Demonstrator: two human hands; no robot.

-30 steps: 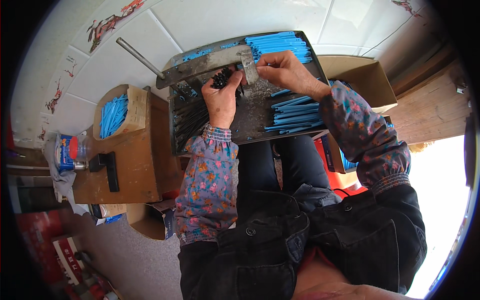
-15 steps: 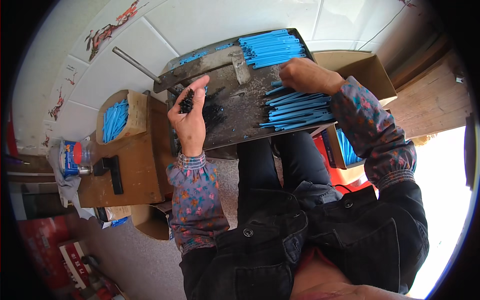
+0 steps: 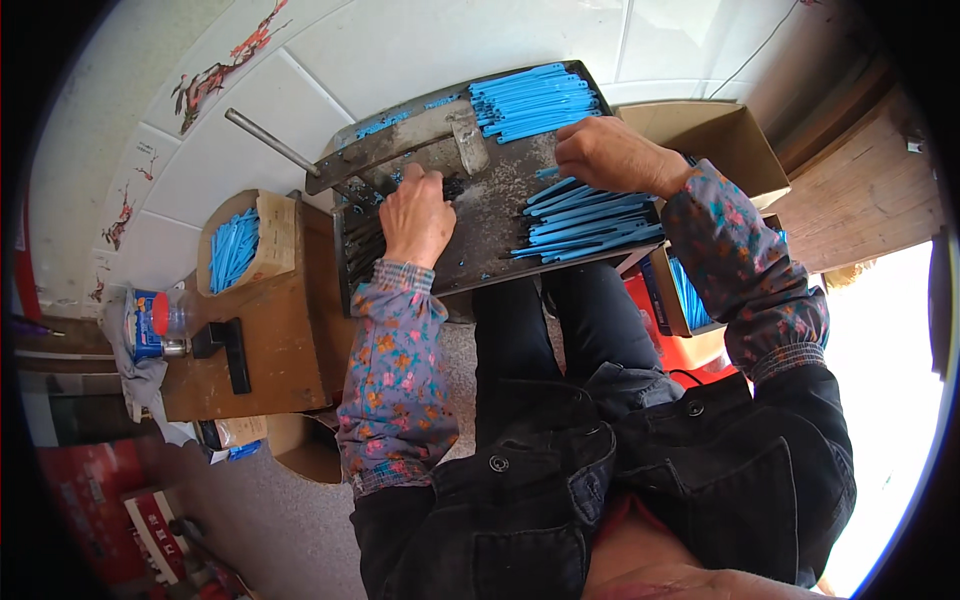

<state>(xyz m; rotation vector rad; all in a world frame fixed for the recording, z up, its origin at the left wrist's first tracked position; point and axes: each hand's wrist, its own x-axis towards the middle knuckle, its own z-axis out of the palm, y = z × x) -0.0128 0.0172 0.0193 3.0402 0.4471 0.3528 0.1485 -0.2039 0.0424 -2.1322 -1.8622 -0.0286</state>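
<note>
My left hand is palm down over the left part of a dark metal tray, its fingers curled. Black bristly pieces poke out beside its fingers; the palm side is hidden. Dark strips lie just left of it. My right hand has its fingers bent together above a loose pile of blue plastic strips with black ends. What its fingertips hold, if anything, cannot be made out. Behind it, a neat stack of blue strips fills the far right corner.
A metal lever arm with a rod handle crosses the tray's far left. Blue scraps lie behind it. Cardboard boxes of blue strips stand left and right. Another carton sits behind my right arm; a tiled wall rises behind.
My left hand, which was turned palm up around black bristly pieces, has turned palm down and moved right, over the tray. The right hand stays nearly in place above the loose strips.
</note>
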